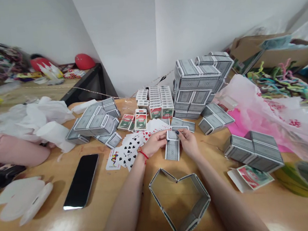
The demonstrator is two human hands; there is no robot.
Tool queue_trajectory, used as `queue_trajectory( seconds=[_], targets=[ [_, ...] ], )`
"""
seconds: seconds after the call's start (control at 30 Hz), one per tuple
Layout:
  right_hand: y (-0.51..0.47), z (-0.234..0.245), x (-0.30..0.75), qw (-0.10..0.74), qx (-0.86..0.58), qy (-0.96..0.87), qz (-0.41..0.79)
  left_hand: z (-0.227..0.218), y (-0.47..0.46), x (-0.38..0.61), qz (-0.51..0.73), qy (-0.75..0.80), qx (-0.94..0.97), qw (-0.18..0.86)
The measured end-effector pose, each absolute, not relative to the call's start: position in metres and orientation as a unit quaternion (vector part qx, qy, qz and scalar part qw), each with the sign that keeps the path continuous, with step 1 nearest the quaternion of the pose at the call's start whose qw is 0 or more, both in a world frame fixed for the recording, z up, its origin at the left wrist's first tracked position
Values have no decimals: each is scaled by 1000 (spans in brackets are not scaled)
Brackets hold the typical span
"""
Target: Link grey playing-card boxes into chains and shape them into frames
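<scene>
Between my hands, a grey-backed folded playing-card piece (172,148) stands or lies at the table's middle. My left hand (156,143), with a red string on its wrist, pinches its left upper edge. On the opposite side, my right hand (187,140) grips its upper right with thumb and fingers. Just beyond lie more grey-backed cards (183,124). A fan of face-up playing cards (130,148) spreads beside my left hand. Nearer me, between my forearms, stands a heart-shaped frame of joined cards (199,209).
Heart-shaped card boxes are stacked at the back right (194,86), left (96,119) and right (252,149). Packs of cards (160,100) line the back. A phone (81,181) lies left; tape rolls (307,178) and an opened card box (251,177) sit right.
</scene>
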State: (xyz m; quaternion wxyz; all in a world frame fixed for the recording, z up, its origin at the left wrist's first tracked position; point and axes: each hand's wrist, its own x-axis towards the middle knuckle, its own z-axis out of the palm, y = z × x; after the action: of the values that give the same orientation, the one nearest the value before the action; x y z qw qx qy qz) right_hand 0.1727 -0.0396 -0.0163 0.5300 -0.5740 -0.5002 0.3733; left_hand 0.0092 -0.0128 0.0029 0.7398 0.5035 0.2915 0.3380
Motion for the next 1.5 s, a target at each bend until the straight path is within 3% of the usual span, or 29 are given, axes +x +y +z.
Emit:
queue_trajectory(
  seconds=[0.3,0.5,0.77,0.87,1.07,1.33,1.5],
  targets=[
    [-46,-14,165,513,-493,-549,439,0,-10,15,417,402,535,616],
    [-44,-12,167,501,-588,-543,328,1,-12,15,392,454,585,546],
    [-45,-11,168,499,-600,-547,302,-1,-13,10,348,370,566,650],
    [-44,-13,178,526,-624,-538,209,0,-13,10,364,395,551,639],
    [-40,-23,203,447,-730,-516,32,-2,-11,12,378,403,529,644],
    [-37,-28,199,352,-750,-559,-11,-6,-12,13,376,425,546,617],
    [-37,-29,203,379,-762,-525,10,-6,-12,15,383,433,573,581]
  ],
)
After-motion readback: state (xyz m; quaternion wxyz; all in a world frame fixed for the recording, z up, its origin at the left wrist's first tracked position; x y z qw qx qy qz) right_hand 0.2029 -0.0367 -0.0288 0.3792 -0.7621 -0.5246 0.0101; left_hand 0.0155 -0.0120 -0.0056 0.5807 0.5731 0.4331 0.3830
